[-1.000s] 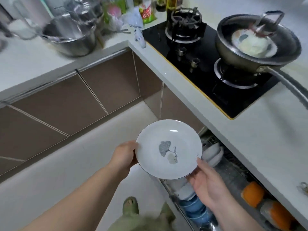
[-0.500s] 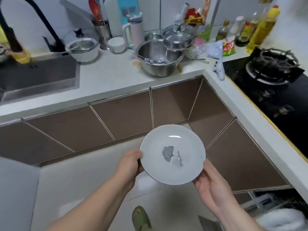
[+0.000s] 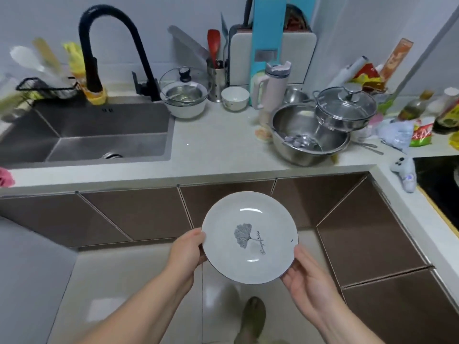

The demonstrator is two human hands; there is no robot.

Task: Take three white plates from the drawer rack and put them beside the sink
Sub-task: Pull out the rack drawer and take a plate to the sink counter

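Plate [image 3: 249, 237] held level between left hand [image 3: 186, 253] and right hand [image 3: 309, 279], both gripping its rim

We see both bare forearms reaching forward from the bottom of the view, converging toward the middle. Our left hand [image 3: 186, 252] grips the left rim of the white plate [image 3: 249, 237], thumb on top and fingers curled underneath. Our right hand [image 3: 306, 276] cups the lower right rim, palm turned up, thumb lying along the edge. Both wrists are nearly straight. A slippered foot [image 3: 253, 316] shows between the forearms.
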